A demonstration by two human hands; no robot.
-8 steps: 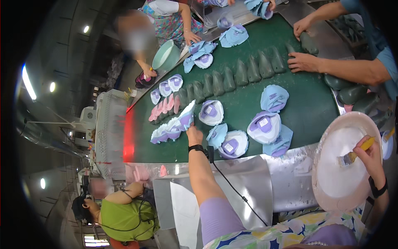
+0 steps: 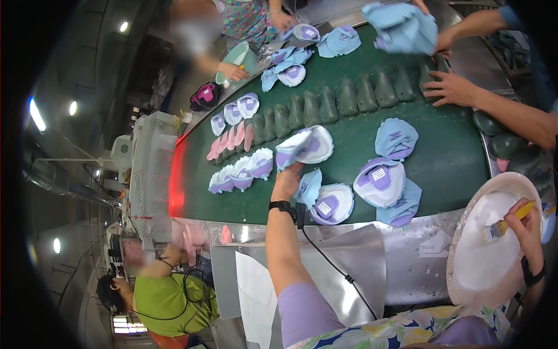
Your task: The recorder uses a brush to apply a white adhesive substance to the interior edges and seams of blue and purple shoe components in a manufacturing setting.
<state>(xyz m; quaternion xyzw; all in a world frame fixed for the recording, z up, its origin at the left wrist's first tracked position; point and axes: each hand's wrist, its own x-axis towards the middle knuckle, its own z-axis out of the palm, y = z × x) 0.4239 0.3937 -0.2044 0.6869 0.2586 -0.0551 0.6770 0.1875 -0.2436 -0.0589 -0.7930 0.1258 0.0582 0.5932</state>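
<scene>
My left hand [image 2: 288, 179] grips the near edge of a blue, white and lilac shoe upper [image 2: 315, 144], lifted and tilted over the green conveyor belt [image 2: 442, 180]. My thumb and fingers are partly hidden by it. Left of it, several shoe uppers [image 2: 241, 170] stand in an overlapping row. Just right of my wrist lie a blue upper [image 2: 309, 187] and an upper turned lining-up [image 2: 332, 203]. My right hand [image 2: 523, 230] is closed around a yellow-handled brush [image 2: 499, 228]. Its bristles are over a pale pink basin [image 2: 455, 256] of white liquid.
A line of dark green shoe lasts [image 2: 347, 98] crosses the belt, with pink insoles [image 2: 231, 139] at its left end. More uppers [image 2: 381, 181] lie to the right. Across the belt, one co-worker's hand [image 2: 453, 90] touches the lasts; another hand [image 2: 233, 71] is near a green bowl [image 2: 251, 58].
My left hand has moved right from the row of uppers, where one was let go, and now lifts another. Across the belt, a blurred bundle of blue uppers has come in over the far right.
</scene>
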